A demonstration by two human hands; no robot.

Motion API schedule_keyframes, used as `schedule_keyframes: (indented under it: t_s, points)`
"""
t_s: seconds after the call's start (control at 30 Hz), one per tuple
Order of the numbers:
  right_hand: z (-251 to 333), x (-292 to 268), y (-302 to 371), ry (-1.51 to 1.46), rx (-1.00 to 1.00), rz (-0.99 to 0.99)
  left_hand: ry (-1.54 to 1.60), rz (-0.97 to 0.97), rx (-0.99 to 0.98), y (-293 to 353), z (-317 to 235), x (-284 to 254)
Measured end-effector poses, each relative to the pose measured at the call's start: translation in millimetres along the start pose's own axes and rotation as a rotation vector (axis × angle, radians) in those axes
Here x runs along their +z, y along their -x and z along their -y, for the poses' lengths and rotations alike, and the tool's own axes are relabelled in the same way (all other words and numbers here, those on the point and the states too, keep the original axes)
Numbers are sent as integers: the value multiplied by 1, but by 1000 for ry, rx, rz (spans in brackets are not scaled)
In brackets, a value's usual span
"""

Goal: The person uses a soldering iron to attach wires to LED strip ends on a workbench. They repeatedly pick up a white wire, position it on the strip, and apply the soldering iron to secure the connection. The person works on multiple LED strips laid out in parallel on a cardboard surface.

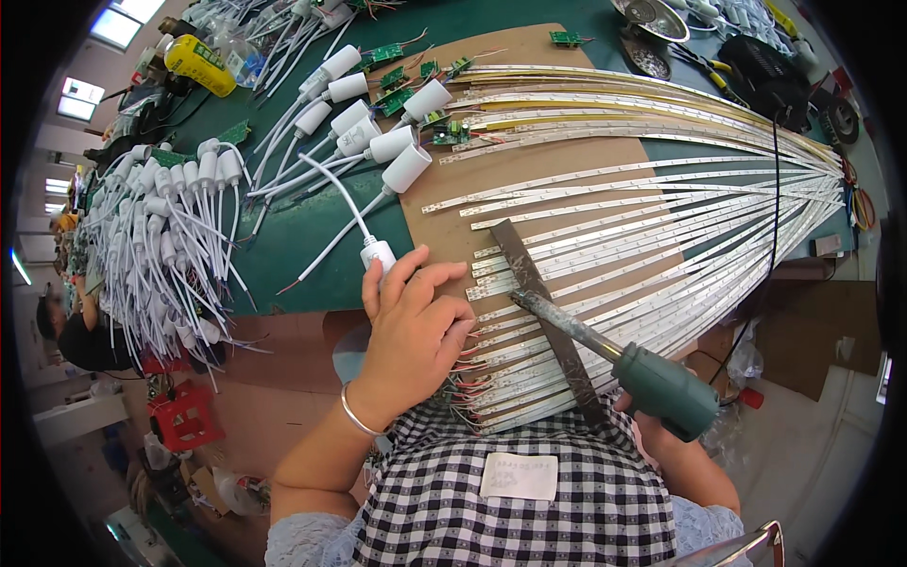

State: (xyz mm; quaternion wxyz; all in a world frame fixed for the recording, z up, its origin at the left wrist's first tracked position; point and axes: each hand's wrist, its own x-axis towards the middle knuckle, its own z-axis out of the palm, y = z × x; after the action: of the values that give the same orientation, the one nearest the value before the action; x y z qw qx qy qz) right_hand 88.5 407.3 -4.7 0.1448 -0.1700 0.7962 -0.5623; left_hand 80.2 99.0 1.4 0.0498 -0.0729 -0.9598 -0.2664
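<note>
My left hand point(411, 321) has its fingers curled against a white plastic end cap point(377, 253) with a white cord, at the near edge of a brown board point(567, 180). In my right hand point(652, 430), largely hidden behind the handle, is a soldering iron point(666, 387) with a thick green handle. Its metal tip points up and left, over a dark flat metal bar point(543, 317). That bar lies across many narrow white LED strips point(605, 302), which fan out from the right. Red and white wire ends point(463, 378) show near my apron.
Several white caps with cords point(392, 142) and green circuit boards point(452, 132) lie beyond my left hand. A big bundle of corded caps point(170, 217) hangs at the left table edge. Back right are a metal dish point(652, 19) and pliers point(709, 71). A black cable point(777, 189) crosses the strips.
</note>
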Motion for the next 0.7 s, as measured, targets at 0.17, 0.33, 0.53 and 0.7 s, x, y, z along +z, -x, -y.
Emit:
schedule_keyframes:
  t_s: [0.17,0.33,0.53,0.7]
  points:
    - [-8,5,7,-103,24,-56,16,99,96,-2,2,-11]
    - [3,-3,6,-150,105,52,58,31,114,-1,3,-6]
    - [3,-3,5,-141,65,64,-55,-127,73,1,1,4]
    - [7,-6,1,-30,55,100,-20,-165,14,2,-4,7]
